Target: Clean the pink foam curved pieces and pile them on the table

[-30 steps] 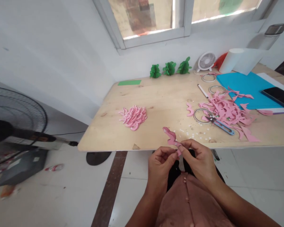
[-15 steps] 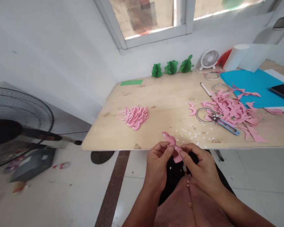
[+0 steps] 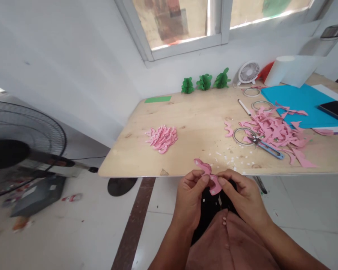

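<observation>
A pink paper cutout (image 3: 206, 171) with a curvy edge is pinched between both my hands just in front of the near edge of the wooden table (image 3: 197, 123). My left hand (image 3: 190, 198) grips it from the left with thumb and fingers closed. My right hand (image 3: 239, 197) pinches its lower right end. A pile of finished pink cutouts (image 3: 162, 138) lies on the table to the left. Pink paper scraps (image 3: 273, 131) are heaped to the right, with small scissors (image 3: 266, 146) at their near side.
A standing fan (image 3: 19, 146) is at the left on the floor. Three green paper trees (image 3: 204, 81), a small white desk fan (image 3: 248, 73), a blue sheet (image 3: 295, 103), a phone (image 3: 336, 110), tape rings (image 3: 242, 135), a pen (image 3: 243, 107) and white bits (image 3: 231, 160) lie on the table.
My hands have turned the pink cutout slightly and shifted a little lower. The view has drifted slightly leftward.
</observation>
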